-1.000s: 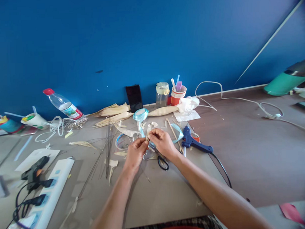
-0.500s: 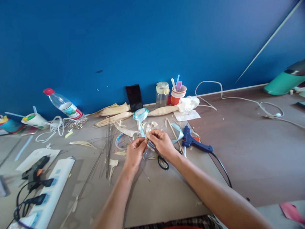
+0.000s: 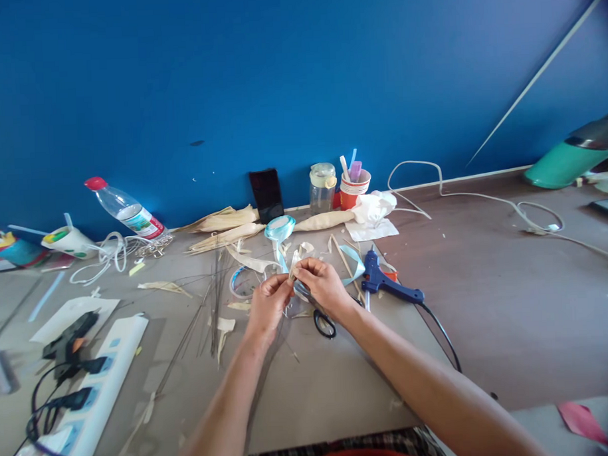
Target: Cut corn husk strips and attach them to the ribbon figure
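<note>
My left hand (image 3: 270,299) and my right hand (image 3: 322,284) meet at the middle of the table, both pinching a small pale husk piece (image 3: 295,258) that points upward between the fingertips. Black-handled scissors (image 3: 324,324) lie just under my right hand, partly hidden by it. A roll of light blue ribbon (image 3: 279,227) is right behind the fingers. To the right of my right hand lies a blue glue gun (image 3: 388,278). Thin dark wires (image 3: 215,297) and husk scraps (image 3: 226,326) are spread left of my left hand.
A white power strip (image 3: 107,388) with black plugs lies at the left. Along the blue wall stand a tilted plastic bottle (image 3: 134,214), a black phone (image 3: 266,195), a clear jar (image 3: 322,191) and a red-and-white cup (image 3: 352,192). A white cable (image 3: 475,194) runs to the right.
The husk piece between the fingertips has turned slightly and looks a bit more spread. Both hands stay in nearly the same place; the whole view has shifted very slightly.
</note>
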Demonstrator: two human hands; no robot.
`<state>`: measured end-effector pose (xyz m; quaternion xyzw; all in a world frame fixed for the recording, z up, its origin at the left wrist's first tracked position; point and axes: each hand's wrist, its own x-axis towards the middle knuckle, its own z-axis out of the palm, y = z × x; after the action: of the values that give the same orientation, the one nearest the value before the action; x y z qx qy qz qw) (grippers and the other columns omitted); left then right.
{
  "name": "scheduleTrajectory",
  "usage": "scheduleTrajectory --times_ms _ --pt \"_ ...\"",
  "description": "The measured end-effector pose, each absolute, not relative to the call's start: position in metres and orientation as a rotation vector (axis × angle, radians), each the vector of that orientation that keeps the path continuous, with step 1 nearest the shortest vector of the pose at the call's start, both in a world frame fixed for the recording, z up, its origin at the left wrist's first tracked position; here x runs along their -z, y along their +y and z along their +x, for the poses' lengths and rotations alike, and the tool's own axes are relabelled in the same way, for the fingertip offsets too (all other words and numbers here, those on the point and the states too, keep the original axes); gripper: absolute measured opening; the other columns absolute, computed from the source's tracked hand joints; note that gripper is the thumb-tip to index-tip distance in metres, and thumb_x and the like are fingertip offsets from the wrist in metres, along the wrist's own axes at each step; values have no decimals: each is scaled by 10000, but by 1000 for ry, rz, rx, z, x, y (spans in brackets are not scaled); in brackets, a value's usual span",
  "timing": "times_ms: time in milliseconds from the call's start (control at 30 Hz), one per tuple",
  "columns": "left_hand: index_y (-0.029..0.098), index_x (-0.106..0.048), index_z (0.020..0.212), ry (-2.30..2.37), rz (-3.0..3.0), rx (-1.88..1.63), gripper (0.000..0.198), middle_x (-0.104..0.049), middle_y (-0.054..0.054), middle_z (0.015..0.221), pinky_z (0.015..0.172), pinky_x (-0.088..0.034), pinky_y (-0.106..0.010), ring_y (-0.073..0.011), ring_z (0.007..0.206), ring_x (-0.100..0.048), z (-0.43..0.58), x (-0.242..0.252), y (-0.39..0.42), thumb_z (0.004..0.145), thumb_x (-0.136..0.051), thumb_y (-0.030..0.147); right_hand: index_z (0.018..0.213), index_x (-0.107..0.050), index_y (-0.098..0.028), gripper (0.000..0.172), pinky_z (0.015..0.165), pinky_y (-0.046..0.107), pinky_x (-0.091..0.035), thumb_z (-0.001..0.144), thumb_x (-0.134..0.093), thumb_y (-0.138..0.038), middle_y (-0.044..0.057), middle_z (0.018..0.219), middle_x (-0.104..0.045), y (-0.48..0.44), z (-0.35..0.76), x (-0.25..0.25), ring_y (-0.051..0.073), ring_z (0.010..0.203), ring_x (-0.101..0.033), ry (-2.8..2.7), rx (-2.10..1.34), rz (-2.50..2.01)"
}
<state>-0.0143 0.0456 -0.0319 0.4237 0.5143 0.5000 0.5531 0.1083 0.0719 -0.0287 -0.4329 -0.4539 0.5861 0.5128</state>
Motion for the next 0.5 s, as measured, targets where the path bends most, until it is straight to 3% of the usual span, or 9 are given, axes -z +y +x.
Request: scheduleTrajectory --times_ms 400,500 --pt "147 -641 709 1314 974 -1238 246 -468 42 536 475 -251 -209 -73 484 -365 -17 28 47 694 -681 389 827 -609 -152 232 471 222 -290 695 -615 -342 -41 602 -501 70 111 21 79 501 -388 -1068 -1374 -1067" --pt "156 -645 701 1296 1050 -1222 250 -482 37 547 489 -269 -212 -82 500 -388 -17 28 46 701 -672 405 752 -592 -155 208 454 217 -259 713 -605 -359 -56 542 -452 70 111 21 71 473 -355 -1139 -1443 -1042"
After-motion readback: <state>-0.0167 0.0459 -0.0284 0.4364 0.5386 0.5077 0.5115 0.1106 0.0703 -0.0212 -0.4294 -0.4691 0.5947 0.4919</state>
